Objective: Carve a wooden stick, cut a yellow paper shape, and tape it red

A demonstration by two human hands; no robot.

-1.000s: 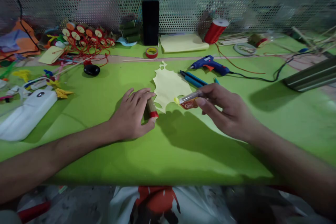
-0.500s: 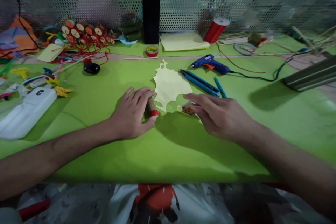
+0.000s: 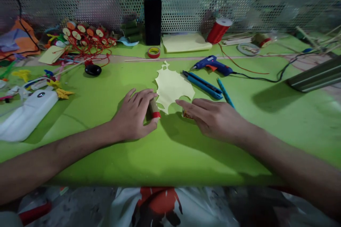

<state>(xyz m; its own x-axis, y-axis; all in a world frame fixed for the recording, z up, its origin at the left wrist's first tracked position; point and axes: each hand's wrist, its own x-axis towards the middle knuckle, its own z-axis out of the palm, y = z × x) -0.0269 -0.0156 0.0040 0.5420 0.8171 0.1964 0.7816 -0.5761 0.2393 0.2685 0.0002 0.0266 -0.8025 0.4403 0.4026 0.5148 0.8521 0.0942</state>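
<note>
Cardboard, brown with a red band at its near end: that is the small roll [image 3: 153, 109] lying on the green table [image 3: 186, 156], and the left hand [image 3: 133, 115] lies over it with fingers curled loosely about it, thumb tip at the red band. No writing on it can be read from here. Just right of it the right hand [image 3: 215, 118] lies flat, fingers stretched out and close together, pressing down on a small glue tube [image 3: 186, 115]; only an orange-and-red corner of its label peeks out from under the fingers, too little to read. A second ago that hand held the tube up off the table, its clear body and yellow tip in plain sight; now it is down and nearly all hidden. The left hand has not shifted.

Between and just beyond the two hands lies a pale yellow paper cutout [image 3: 172, 87] with jagged edges. Farther back are blue pens [image 3: 203, 85], a blue glue gun [image 3: 211, 64], a red ribbon spool [image 3: 218, 31] and what looks like a dark speaker [image 3: 152, 21].
</note>
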